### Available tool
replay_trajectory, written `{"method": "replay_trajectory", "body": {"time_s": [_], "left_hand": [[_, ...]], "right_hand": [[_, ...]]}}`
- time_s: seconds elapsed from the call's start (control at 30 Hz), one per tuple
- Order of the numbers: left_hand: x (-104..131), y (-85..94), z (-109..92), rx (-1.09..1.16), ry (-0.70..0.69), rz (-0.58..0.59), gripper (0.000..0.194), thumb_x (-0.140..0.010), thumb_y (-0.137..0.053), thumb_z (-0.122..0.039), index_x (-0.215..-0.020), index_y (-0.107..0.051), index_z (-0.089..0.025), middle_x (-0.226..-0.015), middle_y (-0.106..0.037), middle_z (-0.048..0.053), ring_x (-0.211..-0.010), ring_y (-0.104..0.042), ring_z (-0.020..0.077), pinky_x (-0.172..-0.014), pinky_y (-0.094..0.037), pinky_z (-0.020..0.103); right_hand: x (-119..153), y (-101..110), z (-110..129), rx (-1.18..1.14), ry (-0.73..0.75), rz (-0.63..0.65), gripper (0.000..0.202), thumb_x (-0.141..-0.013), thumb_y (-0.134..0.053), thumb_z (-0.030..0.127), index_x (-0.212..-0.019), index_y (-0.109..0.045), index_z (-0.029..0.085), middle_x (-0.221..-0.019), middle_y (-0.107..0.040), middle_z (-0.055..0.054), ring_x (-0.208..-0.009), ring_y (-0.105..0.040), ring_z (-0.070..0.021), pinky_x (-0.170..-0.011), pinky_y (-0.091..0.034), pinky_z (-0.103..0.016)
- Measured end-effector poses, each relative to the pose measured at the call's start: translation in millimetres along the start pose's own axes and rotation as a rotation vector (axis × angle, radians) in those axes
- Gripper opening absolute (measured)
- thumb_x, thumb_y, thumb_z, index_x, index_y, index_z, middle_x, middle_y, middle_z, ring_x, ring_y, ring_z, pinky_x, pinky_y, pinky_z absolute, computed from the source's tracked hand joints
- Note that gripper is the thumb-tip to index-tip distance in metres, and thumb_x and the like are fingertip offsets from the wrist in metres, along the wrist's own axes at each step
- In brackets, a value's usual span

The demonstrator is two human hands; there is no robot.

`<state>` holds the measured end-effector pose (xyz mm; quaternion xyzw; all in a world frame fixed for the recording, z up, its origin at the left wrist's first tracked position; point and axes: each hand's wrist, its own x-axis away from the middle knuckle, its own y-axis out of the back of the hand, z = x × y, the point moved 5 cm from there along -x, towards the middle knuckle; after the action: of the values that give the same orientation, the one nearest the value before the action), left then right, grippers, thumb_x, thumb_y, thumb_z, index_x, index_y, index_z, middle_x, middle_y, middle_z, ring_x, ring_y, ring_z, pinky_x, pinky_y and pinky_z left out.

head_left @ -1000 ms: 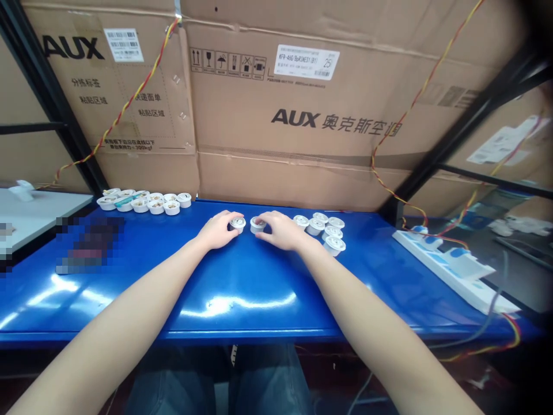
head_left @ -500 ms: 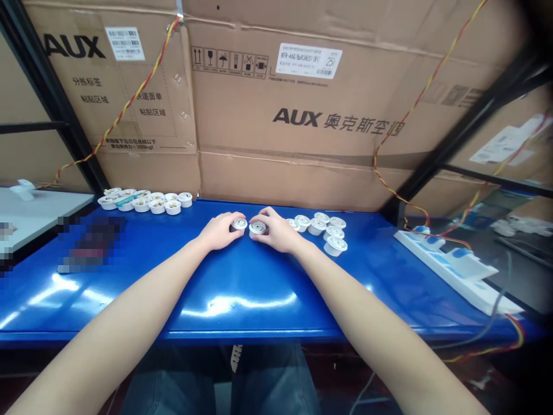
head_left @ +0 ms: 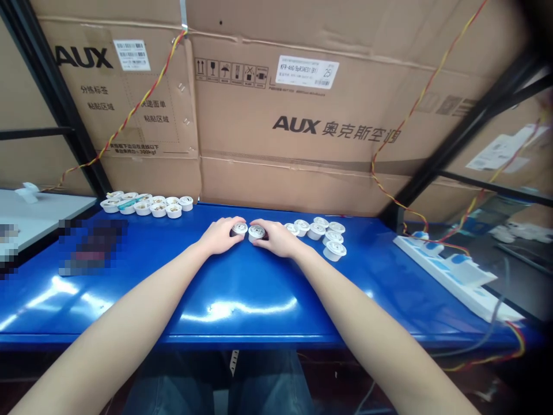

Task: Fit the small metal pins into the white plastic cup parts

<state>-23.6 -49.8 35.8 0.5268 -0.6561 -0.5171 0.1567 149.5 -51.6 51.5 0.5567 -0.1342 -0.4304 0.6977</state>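
Observation:
In the head view, my left hand (head_left: pixel 219 235) is closed around the side of a small round white cup (head_left: pixel 239 230), thumb in front and fingers behind. Close beside it, my right hand (head_left: pixel 277 237) grips a second white cup (head_left: pixel 256 233) between thumb and fingers. Both cups are upright at the blue table (head_left: pixel 259 276), with round grey-white detail on their tops; a narrow gap lies between them. Just right of my right hand stand several similar white cups (head_left: pixel 334 250), some partly hidden behind it.
At the back left, several white cups (head_left: pixel 173 211) stand in rows with small bits inside, and a teal strip (head_left: pixel 128 203) lies across some. A white power strip (head_left: pixel 458 276) runs along the right. Cardboard boxes (head_left: pixel 242 132) wall the back. A blurred dark item (head_left: pixel 97 245) lies left.
The two held cups are slightly closer together. My right hand's fingers have come lower beside its cup. The whole view has shifted a little.

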Motion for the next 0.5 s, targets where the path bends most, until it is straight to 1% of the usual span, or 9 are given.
{"method": "replay_trajectory", "body": {"time_s": [0.13,0.33,0.5], "left_hand": [[0.2,0.4,-1.7,0.002,0.000,0.009,0.041,-0.085,-0.056,-0.039,-0.125,-0.056,-0.029,-0.126,-0.064,0.004,-0.116,-0.057,0.0282,-0.101,-0.043,0.043],[0.8,2.6,-3.9,-0.012,0.006,0.025,0.040,-0.086,-0.054,-0.039,-0.125,-0.055,-0.029,-0.125,-0.064,0.003,-0.115,-0.056,0.0272,-0.100,-0.044,0.041],[1.1,2.4,-3.9,-0.028,0.015,0.037,0.041,-0.086,-0.054,-0.039,-0.126,-0.054,-0.029,-0.126,-0.063,0.003,-0.116,-0.056,0.0270,-0.100,-0.044,0.041]], "right_hand": [[-0.1,0.6,1.6,-0.007,0.017,0.006,0.045,-0.081,-0.068,0.028,-0.125,-0.059,0.023,-0.124,-0.066,-0.008,-0.110,-0.062,-0.0262,-0.094,-0.046,-0.038],[0.7,2.2,3.8,-0.001,0.036,0.017,0.041,-0.083,-0.066,0.031,-0.124,-0.060,0.026,-0.118,-0.069,-0.004,-0.106,-0.064,-0.0240,-0.091,-0.047,-0.035],[1.0,3.9,4.5,0.037,0.078,0.007,0.040,-0.084,-0.065,0.033,-0.123,-0.061,0.025,-0.119,-0.068,-0.005,-0.107,-0.063,-0.0234,-0.092,-0.046,-0.034]]}}
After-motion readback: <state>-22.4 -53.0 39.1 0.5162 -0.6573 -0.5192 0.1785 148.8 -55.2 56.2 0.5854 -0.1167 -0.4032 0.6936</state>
